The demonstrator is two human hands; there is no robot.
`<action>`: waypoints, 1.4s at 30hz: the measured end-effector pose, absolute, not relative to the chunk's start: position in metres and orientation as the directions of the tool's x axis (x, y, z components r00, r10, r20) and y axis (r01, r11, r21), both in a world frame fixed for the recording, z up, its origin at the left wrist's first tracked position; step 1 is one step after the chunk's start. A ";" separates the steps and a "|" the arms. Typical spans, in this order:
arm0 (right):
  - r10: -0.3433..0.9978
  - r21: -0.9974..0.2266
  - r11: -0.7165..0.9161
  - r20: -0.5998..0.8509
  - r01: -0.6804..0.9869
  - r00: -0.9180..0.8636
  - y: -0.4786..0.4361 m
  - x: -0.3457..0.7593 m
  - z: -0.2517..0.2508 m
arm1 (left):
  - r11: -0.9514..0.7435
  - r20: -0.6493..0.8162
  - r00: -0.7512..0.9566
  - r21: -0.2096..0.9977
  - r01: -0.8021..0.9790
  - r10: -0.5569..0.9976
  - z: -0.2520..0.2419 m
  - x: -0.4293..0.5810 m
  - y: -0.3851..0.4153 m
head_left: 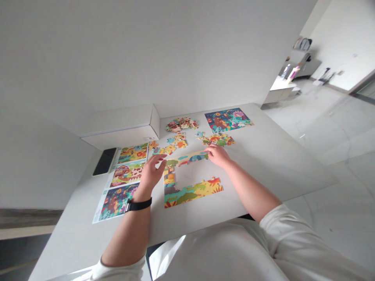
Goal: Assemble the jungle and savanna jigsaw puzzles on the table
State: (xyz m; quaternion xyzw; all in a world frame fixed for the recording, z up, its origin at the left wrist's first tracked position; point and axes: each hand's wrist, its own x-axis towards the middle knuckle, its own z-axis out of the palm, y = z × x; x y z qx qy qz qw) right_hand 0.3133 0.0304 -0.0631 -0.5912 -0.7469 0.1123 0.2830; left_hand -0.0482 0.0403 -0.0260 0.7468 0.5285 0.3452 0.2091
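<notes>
A partly joined jigsaw puzzle lies on the table, with its left side, bottom rows and a top row joined round a bare middle. My right hand has its fingers pinched at the right end of the top row, on a puzzle piece that the fingertips mostly hide. By the upper left corner of the puzzle, my left hand is curved with thumb and fingers apart, and nothing shows between them. Loose puzzle pieces lie just beyond the top row, and more loose pieces are beyond my right hand.
A heap of pieces sits near the wall, beside a finished dark-coloured puzzle. At left are a reference sheet with three pictures, a black phone and a white box. The white table ends at right above a marble floor.
</notes>
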 end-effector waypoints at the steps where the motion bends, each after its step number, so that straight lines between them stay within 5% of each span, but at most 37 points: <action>1: 0.948 -0.504 0.269 0.289 0.821 -0.133 0.031 0.313 -0.063 | -0.333 0.306 0.158 0.688 0.645 0.939 -0.034 -0.052 0.041; 10: 0.926 -0.572 0.239 0.378 0.784 -0.007 0.034 0.319 -0.066 | -0.282 0.247 0.150 0.692 0.664 0.957 -0.055 -0.048 0.047; 21: 0.772 -0.798 -0.031 0.364 0.602 0.521 0.052 0.382 -0.059 | -0.294 0.283 0.127 0.687 0.665 0.951 -0.049 -0.049 0.045; 26: 0.657 -0.806 -0.138 0.361 0.576 0.662 0.049 0.427 -0.057 | -0.288 0.279 0.124 0.686 0.669 0.952 -0.050 -0.048 0.045; 42: 0.824 -0.425 -0.426 0.183 0.799 0.537 0.035 0.413 -0.054 | -0.287 0.272 0.131 0.682 0.672 0.953 -0.052 -0.048 0.046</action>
